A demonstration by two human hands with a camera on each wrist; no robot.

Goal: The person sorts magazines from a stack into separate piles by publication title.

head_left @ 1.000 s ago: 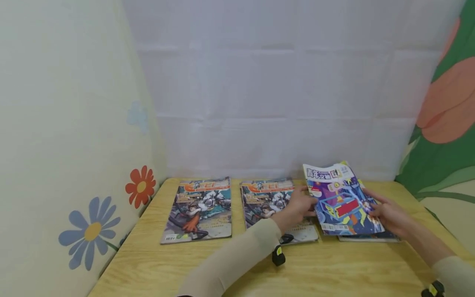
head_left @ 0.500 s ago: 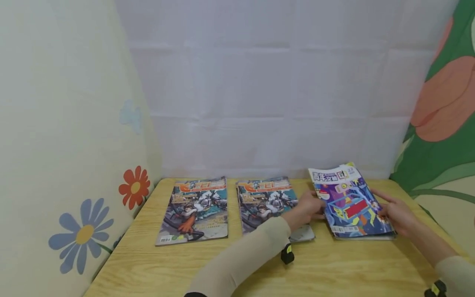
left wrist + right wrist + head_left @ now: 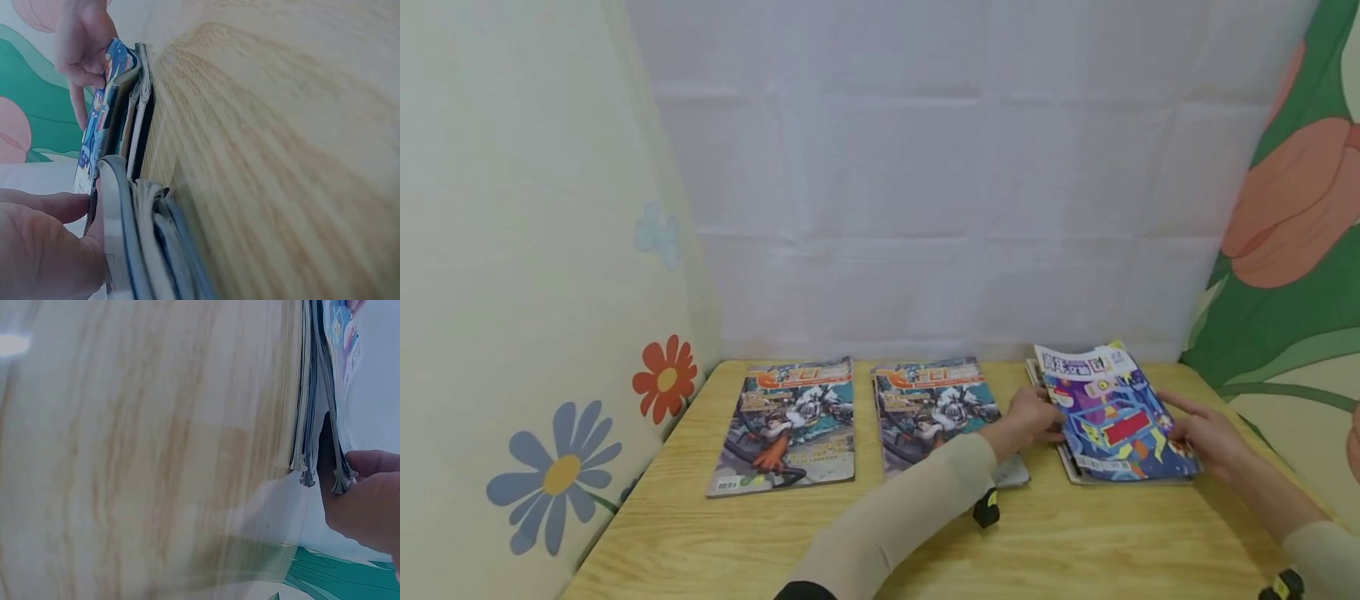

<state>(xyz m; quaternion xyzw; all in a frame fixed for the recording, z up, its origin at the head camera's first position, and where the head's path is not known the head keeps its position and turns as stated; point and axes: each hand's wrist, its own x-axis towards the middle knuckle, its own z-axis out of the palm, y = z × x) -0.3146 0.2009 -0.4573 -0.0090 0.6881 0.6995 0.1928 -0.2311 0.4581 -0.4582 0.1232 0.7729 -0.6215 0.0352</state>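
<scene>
A magazine with a purple and blue cover lies a little tilted over other magazines at the right of the table. My left hand pinches its left edge, and my right hand holds its right edge between thumb and fingers. In the right wrist view, the right hand has fingers under the top magazine, which stands slightly apart from the magazines below. The left wrist view shows my left thumb on the cover's edge.
Left of my hands lies a pile of comic magazines, partly hidden by the left forearm. A matching magazine lies farther left. The wooden table meets a white cloth backdrop behind and a painted wall at the left.
Both hands have lowered the purple and blue magazine onto the right-hand pile and shifted it slightly right relative to the pile. The head view has turned a little.
</scene>
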